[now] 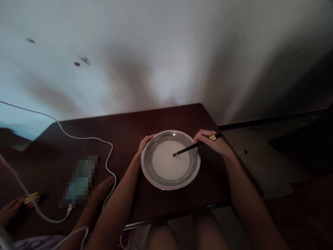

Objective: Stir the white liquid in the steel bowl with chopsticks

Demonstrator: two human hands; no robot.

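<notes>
A round metal bowl (pixel 146 175) stands on the dark table and holds a smooth white liquid (pixel 166 166). My left hand (pixel 145 143) is closed on the bowl's far left side, its fingertips partly hidden behind the rim. Above the right rim, my right hand (pixel 209 140) grips black chopsticks (pixel 186 149) with a gold band near the upper end. They slant down to the left, and their tips touch the white liquid near the middle of the bowl.
At the left lie a pixelated phone (pixel 80 182) and a white cable (pixel 110 156). Another person's hand (pixel 106 185) rests beside the phone; a second hand (pixel 11 210) is by a small yellow object (pixel 32 198). A pale wall (pixel 166 52) rises behind the table (pixel 166 116).
</notes>
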